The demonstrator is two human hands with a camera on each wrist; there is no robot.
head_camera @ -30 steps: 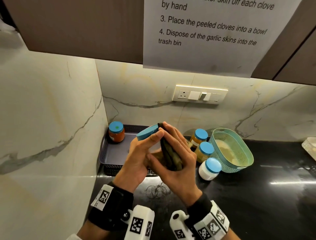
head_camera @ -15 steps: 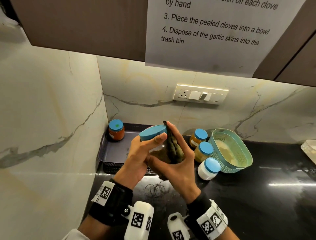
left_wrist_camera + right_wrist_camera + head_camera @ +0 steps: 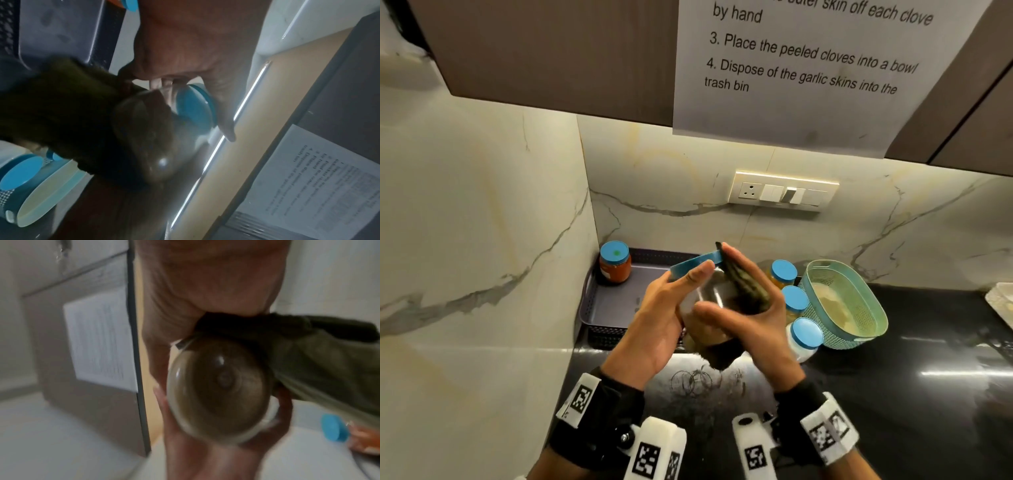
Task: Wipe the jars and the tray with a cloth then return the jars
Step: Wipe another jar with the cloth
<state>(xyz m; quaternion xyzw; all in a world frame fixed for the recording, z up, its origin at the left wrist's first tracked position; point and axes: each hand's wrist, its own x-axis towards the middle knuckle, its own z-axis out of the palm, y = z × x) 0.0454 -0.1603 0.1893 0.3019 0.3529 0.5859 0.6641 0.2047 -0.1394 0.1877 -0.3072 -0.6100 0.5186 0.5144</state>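
The grey tray [image 3: 613, 308] floor lay mostly open, only a red-filled jar [image 3: 615, 263] occupying its back-left corner. Three blue-lidded jars [image 3: 795, 301] and a teal basket [image 3: 859, 329] crowded its right side.

A home kitchen corner: marbled wall panels [image 3: 482, 205], dark glossy desk [image 3: 893, 394], brown cupboards [image 3: 551, 51] overhead with a printed garlic-peeling sheet [image 3: 808, 68] taped on, a switch plate [image 3: 784, 192], lidded food jars [image 3: 784, 274] beside a green basket [image 3: 859, 329].
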